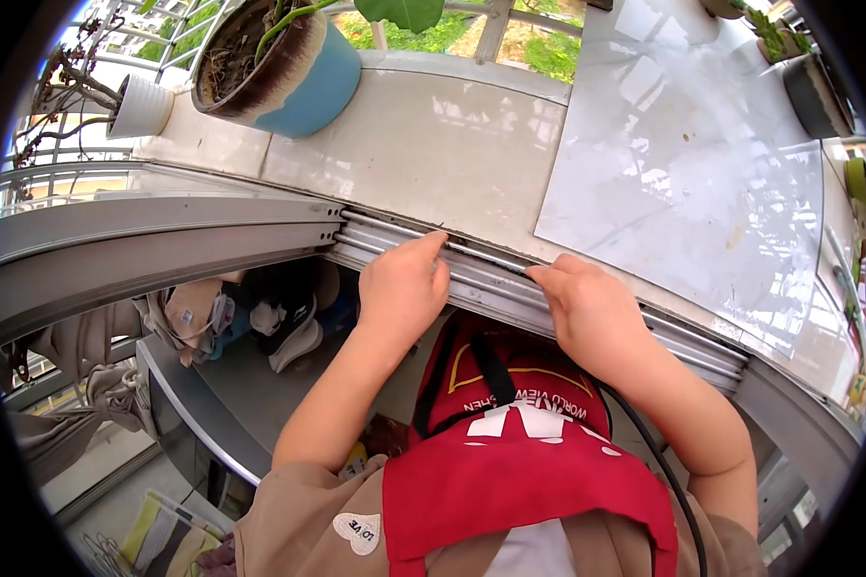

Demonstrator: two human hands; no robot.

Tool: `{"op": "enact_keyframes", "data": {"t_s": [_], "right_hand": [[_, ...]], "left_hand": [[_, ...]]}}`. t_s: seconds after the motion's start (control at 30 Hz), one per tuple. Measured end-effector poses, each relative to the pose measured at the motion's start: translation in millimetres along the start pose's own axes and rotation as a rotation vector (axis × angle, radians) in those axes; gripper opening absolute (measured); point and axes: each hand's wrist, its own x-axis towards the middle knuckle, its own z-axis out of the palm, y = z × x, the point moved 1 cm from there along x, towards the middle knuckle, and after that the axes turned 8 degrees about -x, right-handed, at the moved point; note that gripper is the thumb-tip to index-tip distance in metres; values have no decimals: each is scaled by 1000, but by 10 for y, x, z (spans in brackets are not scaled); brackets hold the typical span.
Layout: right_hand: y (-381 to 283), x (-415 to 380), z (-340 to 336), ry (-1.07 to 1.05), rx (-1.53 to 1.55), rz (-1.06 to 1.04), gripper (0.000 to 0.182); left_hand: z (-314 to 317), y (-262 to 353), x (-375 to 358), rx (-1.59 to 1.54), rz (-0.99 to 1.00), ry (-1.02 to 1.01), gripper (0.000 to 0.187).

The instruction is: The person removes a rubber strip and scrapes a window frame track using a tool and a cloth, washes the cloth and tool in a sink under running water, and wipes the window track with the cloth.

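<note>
My left hand (401,291) is closed with its fingertips right at the metal window track (496,282), near the upper rail. To its right, my right hand (595,306) pinches down at the same track, thumb and forefinger together at the rail's far edge. A thin light strip (491,256) runs along the groove between the two hands. I cannot tell what small thing, if any, is between the fingers.
Beyond the track, a tiled ledge (404,144) carries a blue and brown flowerpot (322,82), a white pot (141,108) and a glossy sheet (683,173). A sash frame (164,236) spans the left. Below are a red apron (539,481), a black cable (659,457) and hung clothes (115,394).
</note>
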Motion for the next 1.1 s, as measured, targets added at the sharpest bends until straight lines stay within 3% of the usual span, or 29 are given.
{"op": "enact_keyframes", "data": {"t_s": [0.37,0.57,0.87,1.1], "right_hand": [[19,-62,34,53,-134,5,32],[-38,-261,-89,108,-332,-72,40],[84,-312,-43,95,-267,35,38],[224,-211,123,166,-144,-8,30]], "left_hand": [[37,-49,17,5,72,12,25],[-18,55,7,43,-14,-77,28],[44,189,38,72,-10,-165,31],[-21,177,82,102,74,-242,31]]}}
